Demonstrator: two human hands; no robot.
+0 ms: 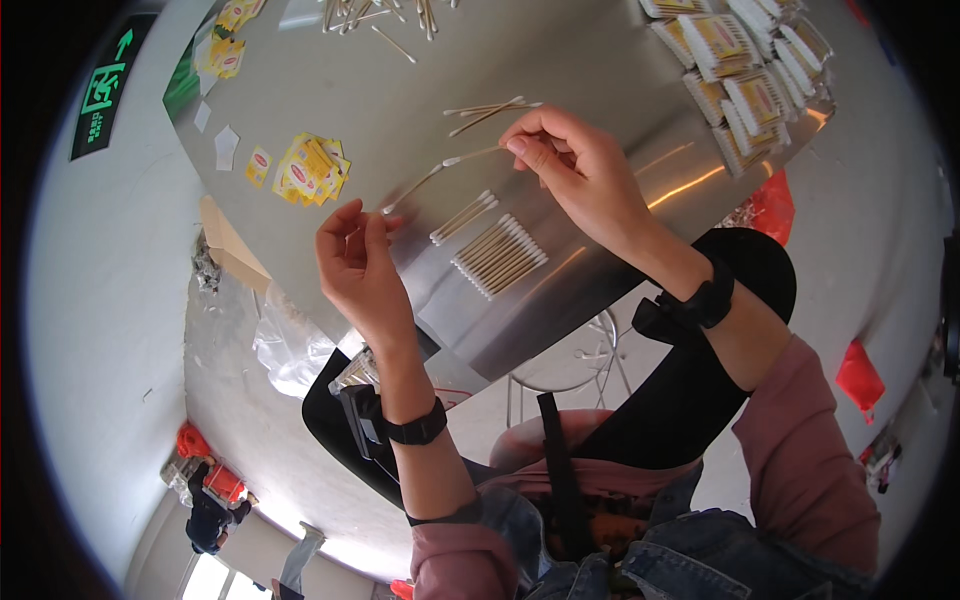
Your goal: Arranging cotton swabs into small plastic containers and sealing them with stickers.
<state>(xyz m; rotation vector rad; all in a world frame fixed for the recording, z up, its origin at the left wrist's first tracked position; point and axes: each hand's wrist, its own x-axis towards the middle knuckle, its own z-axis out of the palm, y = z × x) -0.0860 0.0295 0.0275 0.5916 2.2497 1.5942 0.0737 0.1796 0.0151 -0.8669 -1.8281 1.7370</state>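
Reaching over the grey metal tabletop (385, 115), the two hands are held apart, palms roughly facing each other. Right hand (580, 165): one cotton swab (477, 155) is gripped by its end between thumb and forefinger and pointed toward the left. Left hand (360, 262): fingers are curled, thumb tip just beside the end of a second swab (414, 188); whether that one is pinched cannot be told. The two swabs are lined up nearly end to end between the hands; tip contact can't be confirmed.

Nearer the body, a neat row of swabs (500, 256) is laid side by side, with a smaller group of swabs (464, 218) set just beside it, to the upper left. A few loose swabs (482, 113) are left crossed beyond the right fingertips. More are heaped in a pile (365, 12) at the far edge of view, cut off by the frame.

Yellow cards (310, 170) are piled left of the hands. Filled packs (755, 100) are stacked at the right end. A black band (415, 427) is worn on each wrist.
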